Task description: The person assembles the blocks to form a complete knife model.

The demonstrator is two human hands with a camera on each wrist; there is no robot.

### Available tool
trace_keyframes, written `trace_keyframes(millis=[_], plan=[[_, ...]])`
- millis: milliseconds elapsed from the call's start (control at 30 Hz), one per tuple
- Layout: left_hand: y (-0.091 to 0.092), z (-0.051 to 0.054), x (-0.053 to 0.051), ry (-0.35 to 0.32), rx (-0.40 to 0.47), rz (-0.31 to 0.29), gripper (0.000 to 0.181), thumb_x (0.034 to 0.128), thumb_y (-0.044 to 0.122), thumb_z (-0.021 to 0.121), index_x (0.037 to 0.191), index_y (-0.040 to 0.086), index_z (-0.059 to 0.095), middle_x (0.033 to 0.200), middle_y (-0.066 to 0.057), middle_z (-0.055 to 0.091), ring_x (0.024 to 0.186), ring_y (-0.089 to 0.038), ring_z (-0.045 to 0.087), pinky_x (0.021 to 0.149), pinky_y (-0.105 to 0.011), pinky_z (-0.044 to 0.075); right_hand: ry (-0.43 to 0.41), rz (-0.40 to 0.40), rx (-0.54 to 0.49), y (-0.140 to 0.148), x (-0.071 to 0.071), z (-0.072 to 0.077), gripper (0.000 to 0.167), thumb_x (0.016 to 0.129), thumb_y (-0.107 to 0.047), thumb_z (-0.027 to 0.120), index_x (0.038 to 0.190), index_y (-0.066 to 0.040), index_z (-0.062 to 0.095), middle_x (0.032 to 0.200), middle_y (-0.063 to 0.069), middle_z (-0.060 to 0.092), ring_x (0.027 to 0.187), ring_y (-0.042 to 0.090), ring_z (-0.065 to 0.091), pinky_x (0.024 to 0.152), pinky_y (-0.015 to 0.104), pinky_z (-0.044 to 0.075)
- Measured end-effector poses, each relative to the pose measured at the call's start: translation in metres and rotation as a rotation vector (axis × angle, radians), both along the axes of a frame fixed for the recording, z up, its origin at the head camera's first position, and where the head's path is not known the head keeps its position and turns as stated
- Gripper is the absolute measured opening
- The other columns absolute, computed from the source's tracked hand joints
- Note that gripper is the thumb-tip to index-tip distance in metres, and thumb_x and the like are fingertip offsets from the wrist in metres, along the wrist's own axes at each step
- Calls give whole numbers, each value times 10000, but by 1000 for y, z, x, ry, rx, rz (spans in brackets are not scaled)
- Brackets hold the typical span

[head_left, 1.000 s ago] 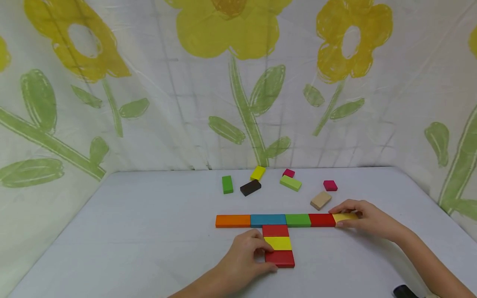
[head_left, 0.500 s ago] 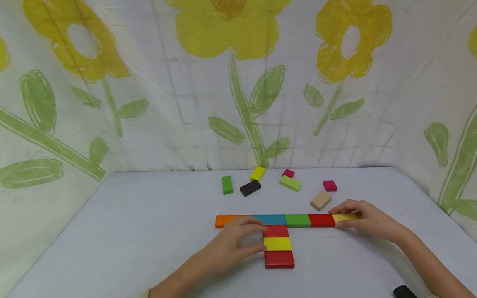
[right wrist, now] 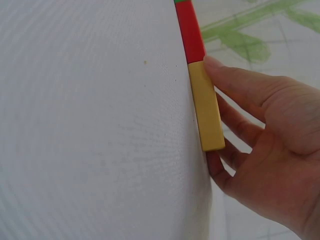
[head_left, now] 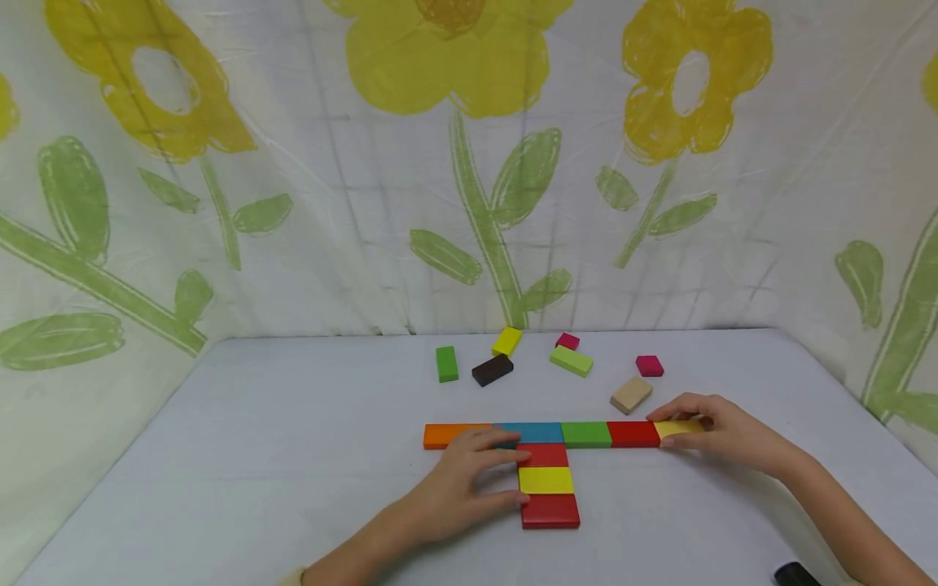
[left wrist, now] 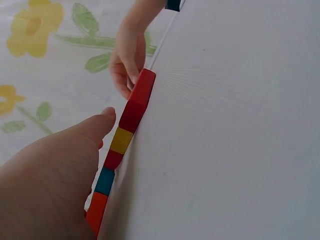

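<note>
A row of flat blocks runs across the table: orange [head_left: 447, 436], blue [head_left: 542, 431], green [head_left: 585, 435], red [head_left: 633, 434] and pale yellow [head_left: 676, 426]. From the row a column comes toward me: red block [head_left: 545, 455], bright yellow block [head_left: 545, 480] and nearest red block [head_left: 550, 511]. My left hand [head_left: 462, 480] lies along the column's left side with fingers loosely extended, fingertips at its edge and over the row's left part. At the row's right end, my right hand [head_left: 718, 431] pinches the pale yellow block [right wrist: 206, 107] between thumb and fingers.
Loose blocks lie farther back: green [head_left: 447, 364], dark brown [head_left: 493, 369], yellow [head_left: 506, 341], lime [head_left: 571, 360], two pink ones, including one pink block [head_left: 649, 365], and a plain wooden block [head_left: 631, 395]. A black object [head_left: 795, 574] shows at the lower right edge.
My left hand has let go of the column's nearest red block and shifted up and left, its fingers spreading along the column's side. The right hand keeps its hold on the pale yellow block.
</note>
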State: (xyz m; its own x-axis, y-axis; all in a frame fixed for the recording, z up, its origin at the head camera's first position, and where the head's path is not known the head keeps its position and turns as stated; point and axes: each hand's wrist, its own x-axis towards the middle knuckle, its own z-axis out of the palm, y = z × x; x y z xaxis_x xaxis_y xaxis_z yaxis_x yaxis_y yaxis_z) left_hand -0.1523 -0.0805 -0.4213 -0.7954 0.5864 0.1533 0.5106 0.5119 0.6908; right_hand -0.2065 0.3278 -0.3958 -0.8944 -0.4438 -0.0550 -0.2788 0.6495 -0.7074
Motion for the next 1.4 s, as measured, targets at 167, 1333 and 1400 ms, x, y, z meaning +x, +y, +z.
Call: trace_keyframes(millis=[167,1333,1400], plan=[[2,-4,-2,2,-11,-7,462,981,459,735,1421,325,684,1564,71,540,1495,-242,380,1188,-660,334,12,29,-9,1,-1,0,325,967,-150,764,1277,-57,730,1186,59,716,999,15,556,815,232,528],[7,-8,0,43,10,13,398,983,462,732,1360,336,728,1544,96,557,1489,-245,376,1173,-683,314,111,56,-28,-51,-24,39,346,996,-137,723,1310,4,691,1279,169,699,1069,213,642,853,236,568],[6,-9,-1,42,14,14,402,982,466,732,1363,339,726,1545,96,556,1489,-246,375,1172,-684,315,108,75,-43,-61,-28,41,356,999,-142,722,1314,18,682,1285,192,693,1070,221,650,845,242,576]])
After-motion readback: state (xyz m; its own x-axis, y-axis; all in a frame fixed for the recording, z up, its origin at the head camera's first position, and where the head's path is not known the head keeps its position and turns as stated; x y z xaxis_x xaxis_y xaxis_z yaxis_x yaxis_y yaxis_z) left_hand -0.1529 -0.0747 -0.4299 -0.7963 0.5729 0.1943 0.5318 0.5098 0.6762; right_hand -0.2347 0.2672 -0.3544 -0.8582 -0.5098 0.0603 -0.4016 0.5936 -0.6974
